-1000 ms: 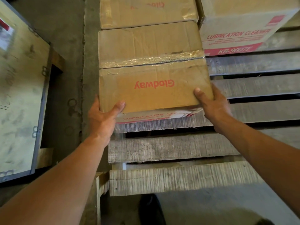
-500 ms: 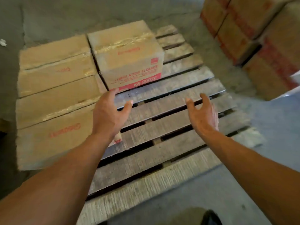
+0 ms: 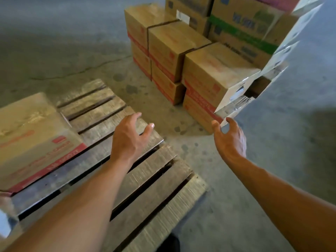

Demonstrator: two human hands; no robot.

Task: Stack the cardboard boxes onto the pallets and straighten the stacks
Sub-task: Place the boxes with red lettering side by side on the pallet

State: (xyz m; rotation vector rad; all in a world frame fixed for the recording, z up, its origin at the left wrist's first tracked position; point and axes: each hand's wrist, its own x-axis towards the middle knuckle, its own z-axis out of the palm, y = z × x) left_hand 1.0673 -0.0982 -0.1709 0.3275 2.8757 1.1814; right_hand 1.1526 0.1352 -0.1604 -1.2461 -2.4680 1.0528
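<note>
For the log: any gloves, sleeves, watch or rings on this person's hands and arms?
None visible. The left hand and right hand are ungloved; both forearms are uncovered to the frame edge, with no sleeve, watch or band. No rings discernible.

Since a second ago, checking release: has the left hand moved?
Yes. The left hand shifted right across the pallet, now above bare slats beside the red-striped box.

a grey concrete floor (image 3: pixel 54 42) fills the view. a thin crack (image 3: pixel 81 69) runs across its far part. just right of the crack's end sit dark round stains (image 3: pixel 118 77), with more trailing toward the camera. well nearer than the crack, at the bottom edge, lies a dark shape (image 3: pixel 169 241), perhaps a shoe tip, too cropped to tell.
</note>
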